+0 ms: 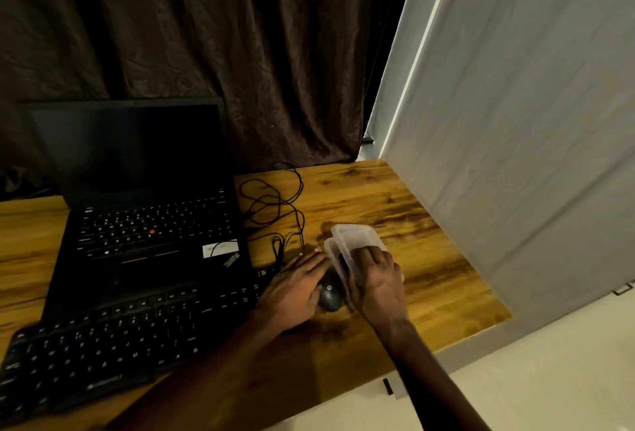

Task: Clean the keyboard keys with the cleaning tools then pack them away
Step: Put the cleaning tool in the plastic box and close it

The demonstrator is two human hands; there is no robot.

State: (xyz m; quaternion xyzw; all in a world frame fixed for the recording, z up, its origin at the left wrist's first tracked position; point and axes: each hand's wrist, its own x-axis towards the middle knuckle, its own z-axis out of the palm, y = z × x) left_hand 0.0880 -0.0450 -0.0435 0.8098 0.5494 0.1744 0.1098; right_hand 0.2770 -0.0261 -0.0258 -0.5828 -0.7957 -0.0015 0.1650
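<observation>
On desk, one container, one mouse

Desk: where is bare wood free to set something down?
Bare wood lies right of the plastic box up to the desk edge, in the back corner behind the cable loops, and left of the laptop. It is crowded between keyboard, mouse and box.

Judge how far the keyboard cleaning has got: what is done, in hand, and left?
Done: cannot tell; no cleaning tool lies on the keyboard. In hand: the right hand holds the clear plastic container from above, the left hand flat beside it by the mouse. Left: depends whether it is being opened to start or closed to finish.
</observation>
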